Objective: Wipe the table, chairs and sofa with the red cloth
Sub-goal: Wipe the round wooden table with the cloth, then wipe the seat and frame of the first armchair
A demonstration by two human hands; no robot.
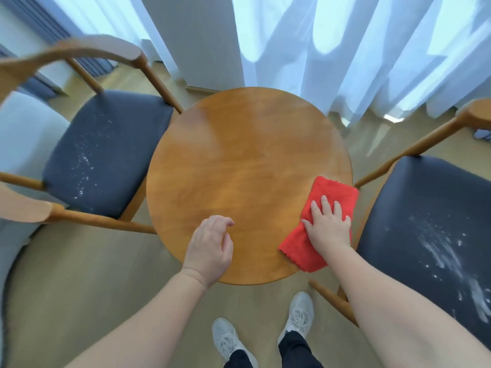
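A round wooden table [239, 160] stands in front of me. A folded red cloth [328, 200] lies on its right edge. My right hand [328, 227] presses flat on the cloth with straight fingers. My left hand [210, 245] hovers over the table's near edge, fingers loosely curled, holding nothing. A wooden chair with a dark seat [106, 152] stands at the left, white dust on its cushion. A second dark-seated chair [430, 229] at the right also carries white powder streaks.
White sheer curtains [358, 49] hang behind the table. A pale grey sofa edge [21, 139] shows at the far left. The floor is light wood, and my feet in white shoes [300, 312] stand just below the table.
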